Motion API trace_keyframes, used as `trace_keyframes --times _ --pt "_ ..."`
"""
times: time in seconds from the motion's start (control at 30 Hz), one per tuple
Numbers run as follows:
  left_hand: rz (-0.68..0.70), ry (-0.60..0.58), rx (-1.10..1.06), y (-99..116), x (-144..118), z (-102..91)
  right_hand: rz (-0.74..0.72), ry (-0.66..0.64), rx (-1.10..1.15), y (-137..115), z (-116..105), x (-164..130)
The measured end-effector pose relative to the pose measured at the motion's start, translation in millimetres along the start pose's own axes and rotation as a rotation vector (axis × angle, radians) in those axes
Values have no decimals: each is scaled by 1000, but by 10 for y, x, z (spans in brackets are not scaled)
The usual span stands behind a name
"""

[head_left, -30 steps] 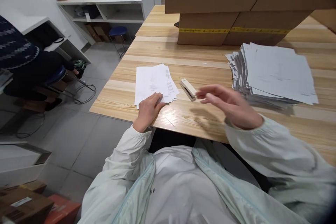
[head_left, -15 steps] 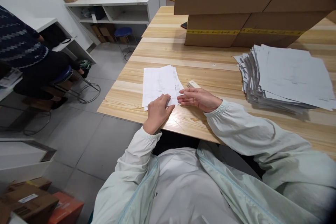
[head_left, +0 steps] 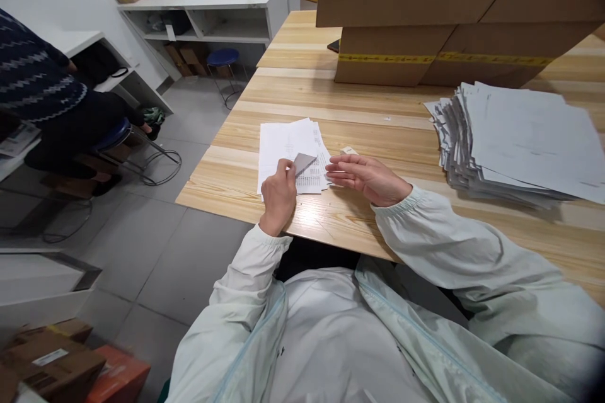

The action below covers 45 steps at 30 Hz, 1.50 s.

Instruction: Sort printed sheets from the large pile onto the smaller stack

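Note:
A small stack of printed paper sheets [head_left: 276, 138] lies near the table's left front edge. My left hand [head_left: 278, 195] pinches the lower right corner of the top sheet and folds it up and over, so printed lines show on the sheet beneath. Just right of the stack, my right hand [head_left: 366, 177] is held sideways with its fingers stretched out and nothing in them. Its fingertips are at the sheets' right edge; whether they touch is unclear. A small cream-coloured object [head_left: 348, 150] shows partly behind the right hand.
A tall pile of papers [head_left: 529, 132] rests on the right of the wooden table [head_left: 227, 170]. Large cardboard boxes [head_left: 392, 53] stand behind it. Left, a person [head_left: 38, 75] sits on a stool by white desks. More boxes [head_left: 57, 352] are on the floor.
My left hand has gone from lying flat on the top sheet to pinching its corner and lifting it. My right hand has shifted slightly right, fingers still stretched out.

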<state>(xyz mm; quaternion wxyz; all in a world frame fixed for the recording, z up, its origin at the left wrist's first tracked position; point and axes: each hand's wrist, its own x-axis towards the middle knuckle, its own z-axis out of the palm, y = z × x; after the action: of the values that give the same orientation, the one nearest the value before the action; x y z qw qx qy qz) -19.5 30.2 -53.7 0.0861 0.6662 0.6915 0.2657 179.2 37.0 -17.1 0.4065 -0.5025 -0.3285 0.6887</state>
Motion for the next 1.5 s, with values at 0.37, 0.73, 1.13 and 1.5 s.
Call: trace_keyframes --times 0.37,0.73,1.13,1.5 --pt "155 -95 -30 -119 -60 -26 32 -19 -53 64 -2 14" --pt "190 -229 -44 -41 -166 -63 7 -59 -9 58 -25 -23" --pt "7 -37 -289 -66 -157 -39 76 -54 8 175 58 -28" --pt "-70 -8 -569 -178 -181 -11 -95 -31 -123 164 293 186"
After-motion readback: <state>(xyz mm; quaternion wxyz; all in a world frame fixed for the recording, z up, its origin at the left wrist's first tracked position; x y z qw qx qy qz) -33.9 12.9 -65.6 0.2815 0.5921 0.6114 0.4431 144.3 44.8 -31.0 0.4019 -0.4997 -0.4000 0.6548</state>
